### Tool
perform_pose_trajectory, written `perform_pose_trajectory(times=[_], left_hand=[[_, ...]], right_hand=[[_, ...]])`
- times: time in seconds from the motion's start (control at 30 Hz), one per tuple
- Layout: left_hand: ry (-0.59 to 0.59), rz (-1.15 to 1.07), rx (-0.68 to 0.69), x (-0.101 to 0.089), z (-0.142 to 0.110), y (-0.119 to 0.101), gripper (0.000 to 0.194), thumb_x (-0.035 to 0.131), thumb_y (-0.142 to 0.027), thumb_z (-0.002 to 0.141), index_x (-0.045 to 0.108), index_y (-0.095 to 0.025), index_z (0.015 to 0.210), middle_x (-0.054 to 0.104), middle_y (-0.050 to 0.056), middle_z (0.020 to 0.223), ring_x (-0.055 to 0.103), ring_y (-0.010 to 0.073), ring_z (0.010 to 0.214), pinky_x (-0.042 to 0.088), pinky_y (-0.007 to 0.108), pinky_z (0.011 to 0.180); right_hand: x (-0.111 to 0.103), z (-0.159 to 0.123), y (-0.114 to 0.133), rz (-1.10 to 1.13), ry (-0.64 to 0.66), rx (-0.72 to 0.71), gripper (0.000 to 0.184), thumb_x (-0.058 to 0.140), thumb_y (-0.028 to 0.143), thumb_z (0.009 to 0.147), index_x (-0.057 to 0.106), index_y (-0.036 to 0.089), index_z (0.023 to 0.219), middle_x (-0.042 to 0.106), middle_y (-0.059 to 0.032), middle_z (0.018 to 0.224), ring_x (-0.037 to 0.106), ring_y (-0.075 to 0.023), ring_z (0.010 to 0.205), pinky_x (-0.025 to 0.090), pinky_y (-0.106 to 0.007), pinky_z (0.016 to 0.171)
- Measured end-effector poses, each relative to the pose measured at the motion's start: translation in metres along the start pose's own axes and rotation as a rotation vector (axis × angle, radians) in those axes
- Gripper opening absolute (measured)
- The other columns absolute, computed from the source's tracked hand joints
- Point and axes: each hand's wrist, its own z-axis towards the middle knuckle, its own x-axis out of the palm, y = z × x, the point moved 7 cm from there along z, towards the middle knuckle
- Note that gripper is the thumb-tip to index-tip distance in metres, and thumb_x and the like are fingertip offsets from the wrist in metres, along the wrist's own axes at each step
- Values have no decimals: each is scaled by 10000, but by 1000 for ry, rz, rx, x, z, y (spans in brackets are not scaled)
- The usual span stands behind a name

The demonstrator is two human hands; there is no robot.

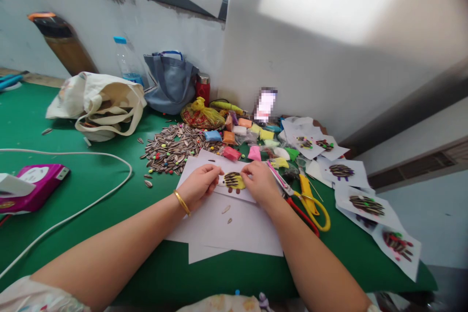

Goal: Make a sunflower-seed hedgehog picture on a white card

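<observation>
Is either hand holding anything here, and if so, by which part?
It cannot be told: the left hand and right hand have fingertips at opposite ends of the seed-studded yellow figure, but anything pinched is hidden or too small to see.

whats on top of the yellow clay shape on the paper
Dark striped seeds lie on the yellow clay shape. The right hand covers its right end, so anything there cannot be seen.

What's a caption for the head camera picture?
Left hand and right hand frame a yellow figure with dark striped seeds on white paper.

2 hands [200,184] flank a seed-studded yellow figure [234,181].
</observation>
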Motion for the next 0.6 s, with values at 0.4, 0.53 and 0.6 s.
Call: perform_pose_trajectory(times=[0.4, 0.53, 0.6], left_hand=[[1, -4, -5, -1, 1, 1, 204, 591, -364, 839, 589, -160, 831, 471, -57, 579, 332, 21, 369, 161, 146, 333], [1, -9, -5, 0, 1, 2, 200, 597, -360, 831, 588, -160, 825, 467, -59, 570, 327, 21, 366, 159, 147, 335], [2, -6, -5, 0, 1, 2, 202, 603, -361, 825, 588, -160, 825, 467, -59, 570, 329, 22, 367, 156, 147, 335]], right_hand=[[6, 1, 8, -176, 45, -5, 136, 579, 232, 862, 689, 201, 788, 634, -56, 866, 537, -206, 900, 354, -323, 801], [6, 2, 12, -224, 53, -28, 129, 590, 235, 859, 689, 202, 783, 638, -55, 861, 536, -210, 890, 346, -331, 782], [5, 2, 13, -243, 51, -40, 129, 592, 234, 860, 688, 200, 781, 639, -59, 856, 536, -214, 882, 345, -336, 772]])
